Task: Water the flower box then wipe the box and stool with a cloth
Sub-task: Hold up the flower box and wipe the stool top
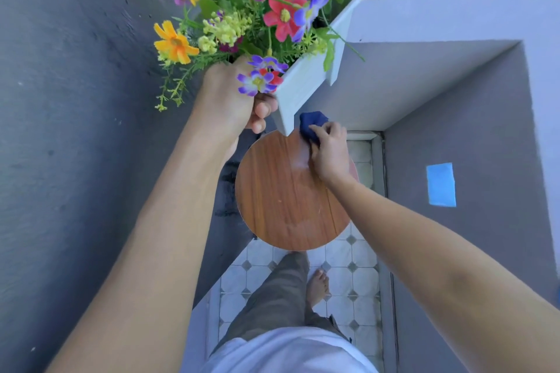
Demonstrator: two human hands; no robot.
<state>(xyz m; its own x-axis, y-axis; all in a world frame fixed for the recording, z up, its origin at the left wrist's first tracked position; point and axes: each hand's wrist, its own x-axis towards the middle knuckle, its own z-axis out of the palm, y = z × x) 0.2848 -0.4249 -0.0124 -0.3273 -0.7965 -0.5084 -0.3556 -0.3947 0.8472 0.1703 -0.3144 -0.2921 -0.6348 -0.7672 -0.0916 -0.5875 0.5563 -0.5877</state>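
The left hand is closed around the near end of the flower box, fingers curled under its corner, with the bare forearm stretched up toward it. The right hand is held just right of that box corner, fingers bunched on a dark blue cloth, wrist bent and forearm extended.

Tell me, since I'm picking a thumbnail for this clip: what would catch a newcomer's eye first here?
First, the bright mixed flowers spilling from the tilted white flower box at top centre, gripped at its near end by the left hand. Next, the round wooden stool below it, where the right hand presses a dark blue cloth at the far edge.
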